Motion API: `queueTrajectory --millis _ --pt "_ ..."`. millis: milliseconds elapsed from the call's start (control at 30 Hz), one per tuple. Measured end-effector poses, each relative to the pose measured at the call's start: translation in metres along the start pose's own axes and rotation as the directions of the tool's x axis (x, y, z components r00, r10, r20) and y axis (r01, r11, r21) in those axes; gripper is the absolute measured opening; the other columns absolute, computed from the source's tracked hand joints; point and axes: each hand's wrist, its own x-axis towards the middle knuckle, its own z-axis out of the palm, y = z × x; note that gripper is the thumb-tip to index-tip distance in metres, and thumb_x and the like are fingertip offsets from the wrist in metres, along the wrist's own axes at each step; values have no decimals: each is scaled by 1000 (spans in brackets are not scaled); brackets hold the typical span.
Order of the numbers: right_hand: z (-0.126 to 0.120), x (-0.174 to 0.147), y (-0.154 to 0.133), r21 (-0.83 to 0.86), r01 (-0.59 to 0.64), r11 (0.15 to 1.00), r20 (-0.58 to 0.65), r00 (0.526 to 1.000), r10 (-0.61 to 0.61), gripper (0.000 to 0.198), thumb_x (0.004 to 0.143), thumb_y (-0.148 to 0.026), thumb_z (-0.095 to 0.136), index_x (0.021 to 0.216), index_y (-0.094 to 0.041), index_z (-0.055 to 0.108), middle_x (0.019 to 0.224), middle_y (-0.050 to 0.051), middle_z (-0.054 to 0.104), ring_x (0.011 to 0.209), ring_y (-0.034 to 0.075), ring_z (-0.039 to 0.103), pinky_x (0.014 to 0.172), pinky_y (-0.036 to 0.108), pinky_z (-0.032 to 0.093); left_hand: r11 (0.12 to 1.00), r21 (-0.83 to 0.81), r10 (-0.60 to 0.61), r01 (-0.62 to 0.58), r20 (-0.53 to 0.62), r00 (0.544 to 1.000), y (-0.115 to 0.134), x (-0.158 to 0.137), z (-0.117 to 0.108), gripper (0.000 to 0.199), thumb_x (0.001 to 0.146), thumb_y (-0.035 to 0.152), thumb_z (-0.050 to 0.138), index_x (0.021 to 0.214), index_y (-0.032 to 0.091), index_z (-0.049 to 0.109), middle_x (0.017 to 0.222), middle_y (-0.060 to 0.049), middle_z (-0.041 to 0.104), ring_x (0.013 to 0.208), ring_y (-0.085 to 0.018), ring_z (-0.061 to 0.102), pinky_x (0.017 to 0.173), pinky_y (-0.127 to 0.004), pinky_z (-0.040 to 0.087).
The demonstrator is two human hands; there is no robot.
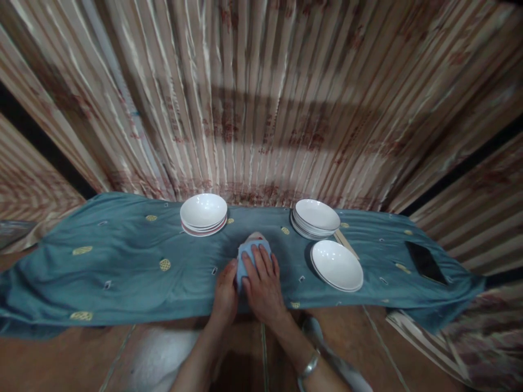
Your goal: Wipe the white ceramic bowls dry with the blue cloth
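A light-blue cloth covers most of a white dish, which shows only at its far edge; its full shape is hidden. My left hand is closed around the near left side of the dish and cloth, thumb upward. Lying over the cloth, my right hand presses it against the dish with fingers bent together. To the far left of my hands is a stack of white bowls, the lowest with a reddish rim. Another stack of white bowls stands at the back right, and nested shallow white bowls sit nearer me.
A green patterned cloth covers the long table. Pale wooden sticks lie beside the right-hand bowls. A dark flat phone-like object rests at the right end. Pleated curtains hang right behind the table.
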Motion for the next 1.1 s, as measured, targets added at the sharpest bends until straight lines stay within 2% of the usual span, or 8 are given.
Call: queueTrajectory --millis 133,333,567,667,767,900,967,1100 --pt "-7 6 6 50 -35 998 -22 999 36 55 91 -19 43 146 -17 34 153 13 33 144 28 19 111 52 27 999 4 -34 34 46 998 -2 -1 -1 38 58 51 74 71 15 71 73 -4 69 75 -20 60 75 -33 47" --pt "-10 9 19 200 -83 976 -67 993 98 56 96 -22 37 150 -21 22 155 11 28 145 25 20 112 50 32 999 21 -31 29 123 992 -5 -3 0 41 56 53 76 70 15 70 66 -2 65 66 -16 55 67 -29 45" --pt "-17 11 33 374 -231 898 -25 966 259 51 99 -25 29 150 -24 24 153 9 32 142 21 30 112 47 37 995 103 -9 -10 182 983 4 -12 8 41 55 54 77 57 15 64 56 0 57 56 -13 48 56 -25 39" --pt "-19 9 30 341 -208 917 -32 972 232 53 99 -25 30 151 -25 22 155 9 29 143 23 28 111 49 37 993 113 3 -23 174 985 7 -13 8 38 56 52 77 56 16 65 56 0 57 56 -14 49 55 -25 40" --pt "-20 7 21 250 -110 962 -56 990 128 56 97 -23 36 151 -25 21 157 8 24 145 26 20 112 53 33 993 117 14 -36 181 983 8 -12 6 33 56 48 78 58 16 68 57 -1 60 59 -16 52 59 -26 42" --pt "-20 5 10 156 -1 988 -61 998 11 58 94 -18 41 150 -23 26 156 10 25 146 31 15 111 58 30 994 105 1 -11 97 995 7 -9 5 33 46 44 81 62 18 72 66 -5 69 71 -21 59 70 -30 47" --pt "-20 5 11 146 14 989 -48 999 -7 58 94 -18 41 149 -23 27 156 10 27 146 31 15 111 58 30 994 106 -11 3 68 998 7 -9 5 34 44 45 82 63 18 73 69 -5 70 72 -21 59 71 -30 47" --pt "-20 8 22 218 -21 976 -38 999 30 56 96 -23 40 150 -24 25 157 8 26 146 28 16 113 56 29 991 129 1 -21 156 988 8 -8 6 34 53 49 79 59 17 70 60 -2 64 61 -16 54 62 -26 44"
